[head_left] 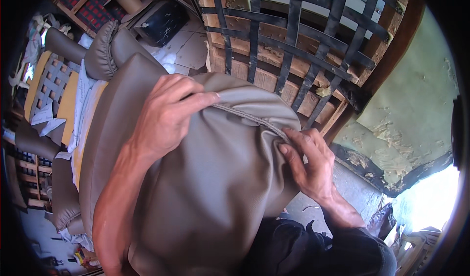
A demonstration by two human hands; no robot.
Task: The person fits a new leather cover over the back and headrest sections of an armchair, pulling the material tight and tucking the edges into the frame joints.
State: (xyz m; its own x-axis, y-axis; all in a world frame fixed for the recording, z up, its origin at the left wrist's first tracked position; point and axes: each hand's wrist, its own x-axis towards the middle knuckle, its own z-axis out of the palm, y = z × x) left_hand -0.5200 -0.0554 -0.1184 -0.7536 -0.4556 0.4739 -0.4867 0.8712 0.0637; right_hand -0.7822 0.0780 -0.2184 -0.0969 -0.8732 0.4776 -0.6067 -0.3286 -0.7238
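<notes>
Left hand [166, 117] clutching grey cover [215, 188] | right hand [308, 161] pinching piped seam [249, 118] | best keeping seam straight, tension even.

Single head-worn fisheye, looking steeply down and very close on the grey-brown upholstery cover [215, 178], which fills the centre of frame. Wooden frame with black webbing [293, 41] sits above the cover, floor to its right; edges bend at the rim.
</notes>
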